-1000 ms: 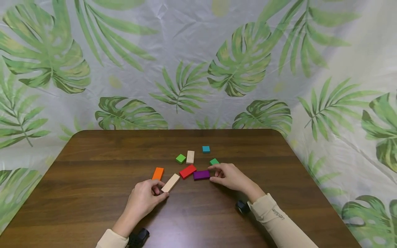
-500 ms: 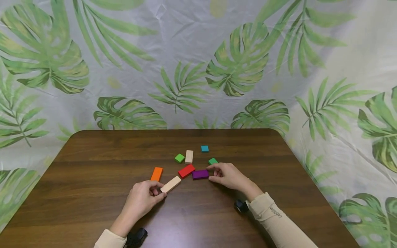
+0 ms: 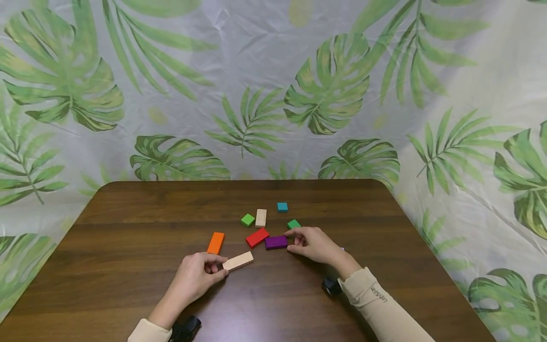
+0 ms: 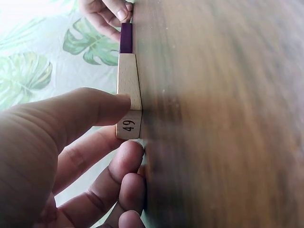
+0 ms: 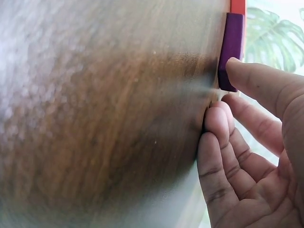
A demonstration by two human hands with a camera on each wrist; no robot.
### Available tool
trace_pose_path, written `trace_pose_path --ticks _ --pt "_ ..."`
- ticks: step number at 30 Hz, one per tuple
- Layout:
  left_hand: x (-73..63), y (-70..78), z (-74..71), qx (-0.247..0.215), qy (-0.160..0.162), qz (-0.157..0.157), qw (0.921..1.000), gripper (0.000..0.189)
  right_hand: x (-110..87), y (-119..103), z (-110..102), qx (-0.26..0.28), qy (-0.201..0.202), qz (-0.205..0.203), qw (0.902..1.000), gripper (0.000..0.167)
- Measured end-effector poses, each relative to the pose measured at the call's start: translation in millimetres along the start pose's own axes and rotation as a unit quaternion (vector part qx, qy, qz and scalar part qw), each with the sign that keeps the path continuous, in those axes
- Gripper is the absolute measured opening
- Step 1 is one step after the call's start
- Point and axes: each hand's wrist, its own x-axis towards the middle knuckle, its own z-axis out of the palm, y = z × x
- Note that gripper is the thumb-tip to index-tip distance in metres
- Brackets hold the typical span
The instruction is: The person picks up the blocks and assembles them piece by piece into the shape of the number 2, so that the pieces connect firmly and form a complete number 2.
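My left hand pinches the near end of a plain wooden block between thumb and fingers. In the left wrist view that wooden block lies along the table, with "49" printed on its end face. My right hand pinches the right end of a purple block with thumb and forefinger. In the right wrist view the thumb lies on the side of the purple block, and the other fingers curl by the tabletop. A red block lies just left of the purple one, angled.
An orange block lies just beyond the left hand. Farther back are a light green block, another plain wooden block, a blue block and a dark green block. A leaf-print curtain hangs behind the brown table.
The left hand has turned the plain wooden block clockwise, its far end swinging toward the person and away from the red block. The right hand stays at the purple block.
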Motion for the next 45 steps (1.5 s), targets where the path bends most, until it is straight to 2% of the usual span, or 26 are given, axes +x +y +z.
trace_pose_path --ticks 10,20,29,32,39,45 --pt "0.2 -1.2 -0.3 -0.005 -0.022 0.0 0.9997 0.019 0.4 2.5 0.6 0.019 -0.001 0.001 0.9998 0.034" --pt "-4.4 -6.2 -3.5 -0.012 -0.046 0.053 0.9975 0.024 1.0 4.8 0.5 0.048 -0.01 0.008 0.9988 0.033" --pt "-4.7 -9.5 -4.2 0.013 -0.052 0.066 0.9964 0.027 1.2 7.3 0.2 0.06 -0.011 0.009 0.9981 0.032" --pt "-4.4 -10.2 -4.1 0.007 -0.055 0.064 0.9964 0.029 1.3 7.4 0.2 0.061 -0.011 0.011 0.998 0.032" --pt "-4.8 -11.3 -4.7 -0.057 -0.063 0.02 0.9962 0.026 2.8 7.6 1.1 0.059 -0.004 0.012 0.9982 0.031" --pt "-4.0 -13.0 -4.4 -0.057 -0.057 0.017 0.9966 0.02 4.3 9.1 1.7 0.059 0.002 0.01 0.9982 0.03"
